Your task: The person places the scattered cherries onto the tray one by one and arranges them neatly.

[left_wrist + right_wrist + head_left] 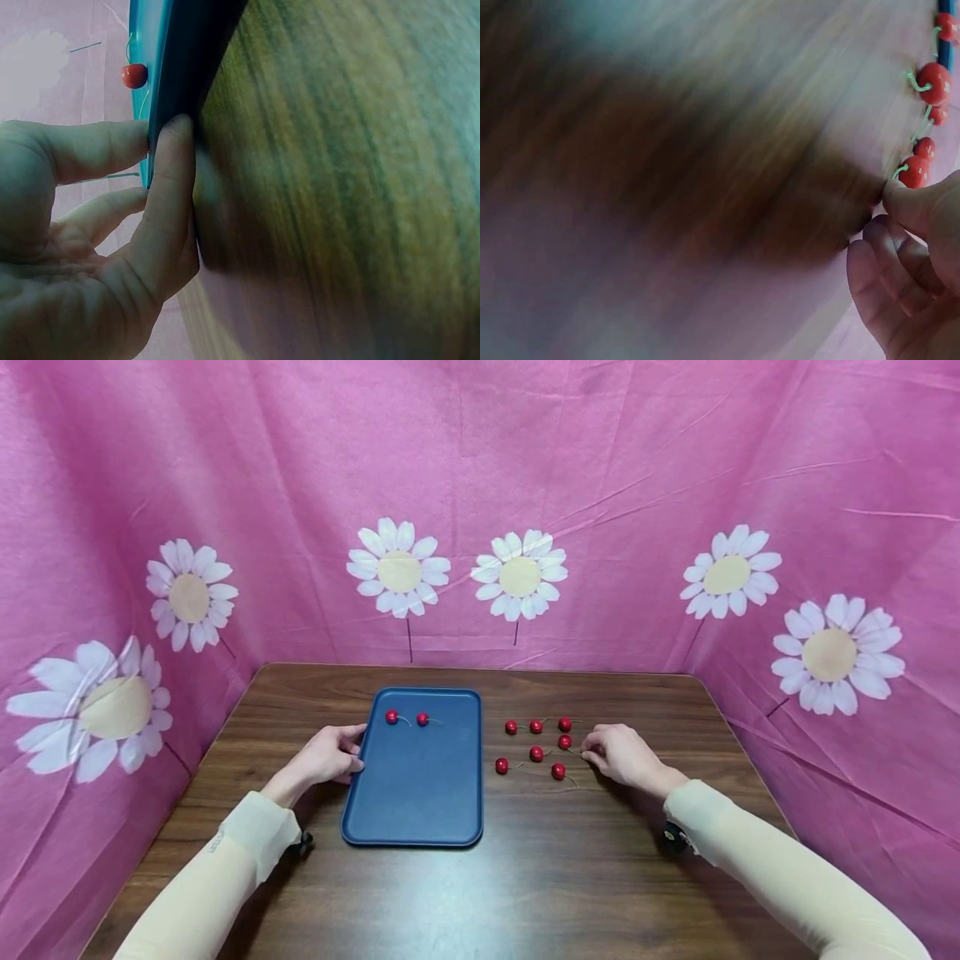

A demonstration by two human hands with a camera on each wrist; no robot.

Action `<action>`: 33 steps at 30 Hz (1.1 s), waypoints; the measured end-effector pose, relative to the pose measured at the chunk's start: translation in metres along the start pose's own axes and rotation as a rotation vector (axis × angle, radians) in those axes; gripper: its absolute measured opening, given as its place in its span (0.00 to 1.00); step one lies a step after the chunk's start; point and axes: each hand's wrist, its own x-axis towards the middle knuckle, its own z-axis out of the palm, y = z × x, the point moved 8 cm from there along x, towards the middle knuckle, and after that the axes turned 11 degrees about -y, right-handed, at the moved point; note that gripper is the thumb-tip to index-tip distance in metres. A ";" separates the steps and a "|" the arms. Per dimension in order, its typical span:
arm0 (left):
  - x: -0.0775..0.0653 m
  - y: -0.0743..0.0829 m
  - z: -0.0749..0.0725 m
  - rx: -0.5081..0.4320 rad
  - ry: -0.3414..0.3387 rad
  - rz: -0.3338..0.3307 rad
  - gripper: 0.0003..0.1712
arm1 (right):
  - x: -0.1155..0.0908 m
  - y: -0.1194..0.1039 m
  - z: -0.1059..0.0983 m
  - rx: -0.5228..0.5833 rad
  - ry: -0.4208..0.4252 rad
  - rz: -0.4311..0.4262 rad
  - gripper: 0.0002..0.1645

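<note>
My left hand (pixel 330 755) grips the left rim of a dark blue rectangular tray (pixel 412 793); in the left wrist view its fingers (pixel 169 180) lie on both sides of that rim. Two red cherries with stems, one at the left (pixel 392 717) and one beside it (pixel 423 719), lie near the tray's far end. At the right, my right hand (pixel 622 756) pinches the stem of a cherry (pixel 565 742) that rests on the table. In the right wrist view the thumb meets this stem by the nearest cherry (pixel 914 172); the exact contact is partly hidden.
Several more cherries, among them one near the tray (pixel 502 766) and one in front (pixel 558 772), lie loose between the tray and my right hand. The brown wooden table (pixel 540 885) is bordered by a pink curtain (pixel 600 443) with printed daisies on three sides.
</note>
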 end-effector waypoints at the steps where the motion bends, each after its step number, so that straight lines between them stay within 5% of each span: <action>1: 0.000 0.000 0.000 0.000 0.001 0.000 0.48 | 0.001 -0.001 0.001 -0.031 -0.007 -0.015 0.07; 12: 0.000 -0.001 0.001 -0.006 -0.004 -0.001 0.48 | 0.003 -0.003 0.011 -0.148 -0.082 -0.095 0.14; 23: 0.000 0.001 0.000 0.010 -0.007 -0.001 0.48 | 0.004 0.005 0.008 0.020 -0.096 -0.032 0.06; 25: 0.000 0.002 0.000 0.013 -0.009 0.004 0.48 | 0.004 0.005 0.007 0.049 -0.107 -0.036 0.11; 29: 0.000 0.001 0.001 0.006 -0.009 0.000 0.48 | 0.004 0.001 0.007 0.069 -0.141 -0.094 0.24; 33: 0.001 0.001 0.001 0.003 -0.006 -0.008 0.48 | 0.002 -0.004 0.007 0.063 -0.113 -0.194 0.20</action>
